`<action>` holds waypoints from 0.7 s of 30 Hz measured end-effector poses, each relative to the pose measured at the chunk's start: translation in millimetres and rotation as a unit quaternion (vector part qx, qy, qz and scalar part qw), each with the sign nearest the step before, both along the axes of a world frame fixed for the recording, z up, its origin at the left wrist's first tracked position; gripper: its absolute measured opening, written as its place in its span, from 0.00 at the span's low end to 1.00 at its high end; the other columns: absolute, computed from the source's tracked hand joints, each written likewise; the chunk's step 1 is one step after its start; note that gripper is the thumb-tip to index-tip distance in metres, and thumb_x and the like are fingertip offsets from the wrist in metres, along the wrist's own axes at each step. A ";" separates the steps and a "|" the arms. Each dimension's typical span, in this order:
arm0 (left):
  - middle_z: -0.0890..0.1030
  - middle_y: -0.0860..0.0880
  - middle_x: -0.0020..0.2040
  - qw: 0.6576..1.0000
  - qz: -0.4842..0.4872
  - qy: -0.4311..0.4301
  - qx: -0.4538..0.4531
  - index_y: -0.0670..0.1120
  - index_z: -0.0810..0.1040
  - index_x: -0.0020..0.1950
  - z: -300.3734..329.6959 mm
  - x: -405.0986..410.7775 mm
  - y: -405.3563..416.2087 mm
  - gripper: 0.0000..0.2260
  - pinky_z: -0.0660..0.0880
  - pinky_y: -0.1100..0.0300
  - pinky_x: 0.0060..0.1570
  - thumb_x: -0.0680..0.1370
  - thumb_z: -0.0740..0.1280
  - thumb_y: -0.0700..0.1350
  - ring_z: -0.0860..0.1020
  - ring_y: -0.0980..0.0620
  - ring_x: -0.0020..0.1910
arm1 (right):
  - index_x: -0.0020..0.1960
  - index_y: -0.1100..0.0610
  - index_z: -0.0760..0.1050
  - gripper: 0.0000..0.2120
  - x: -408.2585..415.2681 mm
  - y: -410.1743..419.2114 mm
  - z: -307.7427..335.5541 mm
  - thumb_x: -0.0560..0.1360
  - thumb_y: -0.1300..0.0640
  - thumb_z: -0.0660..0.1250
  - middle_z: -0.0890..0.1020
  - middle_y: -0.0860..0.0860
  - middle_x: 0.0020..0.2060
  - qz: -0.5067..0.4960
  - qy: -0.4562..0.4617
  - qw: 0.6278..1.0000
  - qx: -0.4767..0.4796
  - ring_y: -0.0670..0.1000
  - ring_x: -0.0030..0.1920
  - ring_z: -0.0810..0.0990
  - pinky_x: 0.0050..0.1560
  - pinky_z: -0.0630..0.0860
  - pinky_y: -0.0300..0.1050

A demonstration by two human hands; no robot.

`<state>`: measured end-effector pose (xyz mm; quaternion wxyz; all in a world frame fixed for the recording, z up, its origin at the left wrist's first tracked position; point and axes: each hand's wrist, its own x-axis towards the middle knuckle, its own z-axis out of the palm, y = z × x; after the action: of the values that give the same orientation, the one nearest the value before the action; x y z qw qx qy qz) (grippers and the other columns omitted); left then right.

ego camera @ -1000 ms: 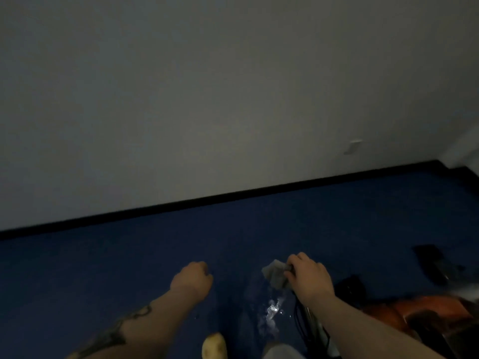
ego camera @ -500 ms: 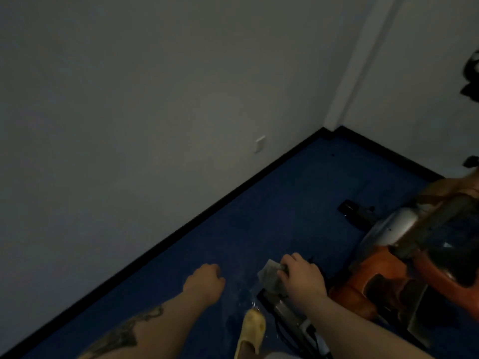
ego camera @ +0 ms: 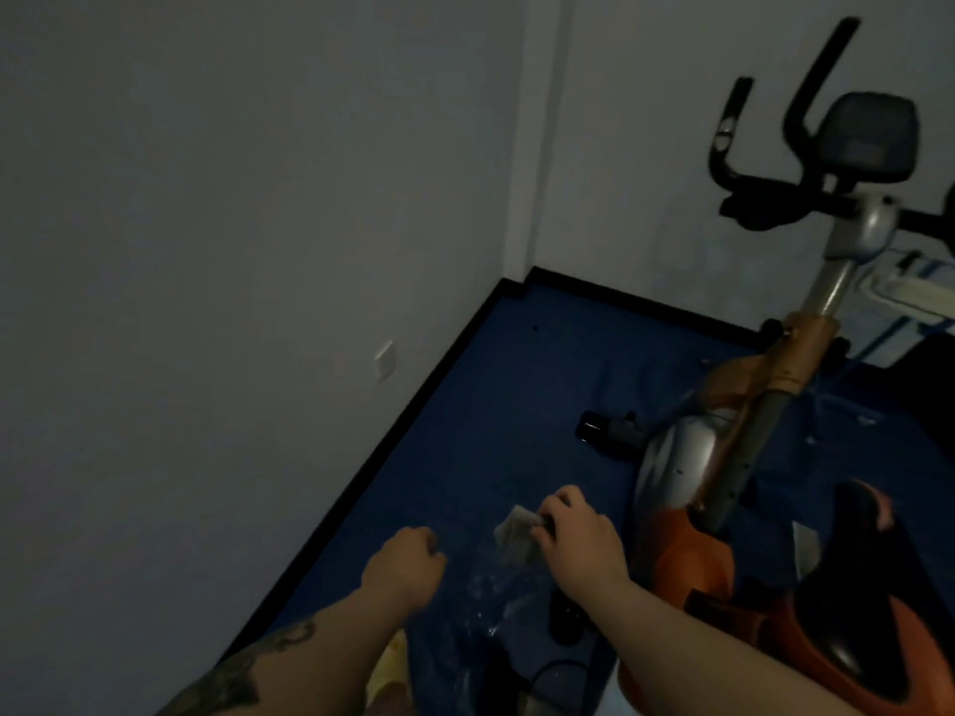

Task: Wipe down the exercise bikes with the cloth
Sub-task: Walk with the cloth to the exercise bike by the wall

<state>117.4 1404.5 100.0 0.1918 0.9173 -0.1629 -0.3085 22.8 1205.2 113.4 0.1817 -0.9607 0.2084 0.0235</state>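
I count one exercise bike (ego camera: pixel 723 457) | one cloth (ego camera: pixel 514 532) | two hands: left hand (ego camera: pixel 408 563), right hand (ego camera: pixel 581 542) | one wall socket (ego camera: pixel 385 360) | one yellow slipper (ego camera: pixel 390 669)

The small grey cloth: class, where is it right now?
In the head view the small grey cloth sits low and centre, pinched in the right hand, just left of the orange and silver exercise bike, above the blue floor.

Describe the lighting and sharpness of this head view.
Head view: dim and bluish overall; the exercise bike handlebars and console look soft with motion blur; small glints show on the wet floor; the right hand and its cloth are murky but readable.
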 end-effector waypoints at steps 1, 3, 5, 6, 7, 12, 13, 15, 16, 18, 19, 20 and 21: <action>0.75 0.51 0.53 1.000 -0.018 0.006 -0.002 0.53 0.73 0.47 -2.6 14.2 -8.6 0.04 0.74 0.57 0.54 0.78 0.59 0.48 0.75 0.52 0.51 | 0.50 0.50 0.72 0.05 9.4 -5.4 -0.4 0.78 0.49 0.61 0.71 0.46 0.53 -0.015 0.002 1.000 0.002 0.47 0.40 0.68 0.45 0.65 0.41; 0.76 0.49 0.60 0.998 -0.057 0.012 0.004 0.48 0.75 0.59 -6.5 42.9 -26.2 0.13 0.74 0.57 0.55 0.78 0.58 0.49 0.76 0.51 0.56 | 0.51 0.49 0.72 0.06 28.4 -14.9 0.1 0.78 0.48 0.61 0.72 0.46 0.53 -0.050 0.003 0.999 0.007 0.46 0.40 0.68 0.46 0.65 0.40; 0.75 0.48 0.64 0.996 -0.090 0.017 0.002 0.47 0.73 0.65 -7.4 76.3 -43.1 0.16 0.73 0.57 0.58 0.79 0.59 0.49 0.75 0.50 0.60 | 0.52 0.49 0.72 0.06 47.4 -23.8 1.2 0.79 0.48 0.60 0.73 0.46 0.53 -0.090 0.003 0.996 0.010 0.47 0.42 0.72 0.47 0.66 0.41; 0.74 0.48 0.65 0.994 -0.108 0.019 0.003 0.47 0.73 0.66 -6.0 93.2 -52.6 0.17 0.73 0.57 0.59 0.79 0.59 0.49 0.75 0.50 0.61 | 0.52 0.49 0.72 0.06 55.8 -28.1 2.6 0.79 0.48 0.60 0.73 0.46 0.53 -0.109 0.006 0.994 0.011 0.48 0.44 0.74 0.48 0.67 0.42; 0.74 0.48 0.66 0.992 -0.126 0.021 0.004 0.47 0.73 0.66 -3.7 109.5 -62.5 0.17 0.72 0.57 0.60 0.79 0.59 0.49 0.75 0.50 0.61 | 0.52 0.49 0.72 0.06 62.9 -32.4 4.0 0.79 0.48 0.60 0.73 0.46 0.53 -0.129 0.011 0.992 0.013 0.48 0.45 0.75 0.49 0.68 0.42; 0.74 0.50 0.67 0.980 -0.193 0.012 -0.044 0.49 0.72 0.67 16.7 188.0 -123.3 0.17 0.71 0.56 0.63 0.79 0.59 0.49 0.74 0.52 0.62 | 0.47 0.47 0.69 0.04 101.7 -63.9 14.1 0.78 0.47 0.60 0.73 0.46 0.51 -0.235 -0.007 0.972 0.022 0.49 0.46 0.76 0.47 0.67 0.44; 0.74 0.50 0.67 0.978 -0.200 0.012 -0.061 0.49 0.72 0.67 21.6 200.5 -137.5 0.17 0.71 0.56 0.62 0.79 0.60 0.49 0.74 0.52 0.62 | 0.46 0.47 0.68 0.04 108.0 -71.1 17.6 0.78 0.47 0.61 0.74 0.46 0.51 -0.261 -0.020 0.965 0.030 0.49 0.46 0.76 0.47 0.68 0.45; 0.75 0.50 0.66 0.974 -0.204 0.019 -0.098 0.49 0.73 0.67 32.1 215.6 -166.5 0.17 0.72 0.57 0.62 0.79 0.61 0.48 0.74 0.52 0.61 | 0.47 0.48 0.70 0.05 115.4 -86.2 26.1 0.78 0.48 0.62 0.74 0.47 0.50 -0.312 -0.049 0.948 0.045 0.50 0.46 0.77 0.48 0.72 0.46; 0.75 0.50 0.65 0.971 -0.204 0.026 -0.118 0.49 0.73 0.66 38.2 218.6 -180.8 0.16 0.72 0.56 0.62 0.79 0.61 0.47 0.75 0.52 0.61 | 0.48 0.49 0.71 0.05 117.7 -94.1 31.6 0.78 0.48 0.62 0.73 0.46 0.49 -0.335 -0.066 0.939 0.051 0.50 0.46 0.77 0.48 0.73 0.47; 0.75 0.51 0.65 0.963 -0.214 0.040 -0.158 0.49 0.73 0.66 49.5 220.7 -211.8 0.16 0.72 0.57 0.61 0.79 0.61 0.47 0.74 0.53 0.60 | 0.47 0.49 0.72 0.05 121.7 -114.6 43.3 0.77 0.48 0.63 0.74 0.45 0.47 -0.374 -0.106 0.920 0.056 0.48 0.45 0.76 0.45 0.74 0.47; 0.75 0.51 0.66 0.958 -0.219 0.046 -0.176 0.49 0.73 0.66 54.9 221.4 -228.8 0.16 0.71 0.58 0.61 0.79 0.61 0.47 0.74 0.53 0.61 | 0.46 0.48 0.72 0.05 124.7 -126.7 50.2 0.77 0.47 0.63 0.75 0.44 0.46 -0.391 -0.129 0.909 0.058 0.46 0.44 0.76 0.44 0.75 0.46; 0.74 0.51 0.66 0.954 -0.224 0.049 -0.195 0.50 0.73 0.66 60.9 222.1 -246.7 0.16 0.71 0.59 0.60 0.79 0.61 0.47 0.74 0.54 0.60 | 0.45 0.47 0.72 0.05 128.1 -139.4 58.0 0.77 0.47 0.64 0.76 0.43 0.44 -0.408 -0.154 0.898 0.061 0.44 0.42 0.76 0.43 0.76 0.45; 0.74 0.51 0.65 0.948 -0.231 0.051 -0.215 0.50 0.73 0.66 67.4 223.2 -265.1 0.15 0.70 0.61 0.59 0.79 0.62 0.46 0.74 0.55 0.60 | 0.44 0.46 0.72 0.04 131.6 -152.3 66.0 0.76 0.47 0.64 0.76 0.43 0.43 -0.422 -0.180 0.886 0.065 0.42 0.41 0.76 0.41 0.76 0.44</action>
<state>340.7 1139.4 167.4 0.3158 0.7749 -0.4225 -0.3482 154.4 1052.8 179.4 0.2707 -0.7556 0.5561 -0.2156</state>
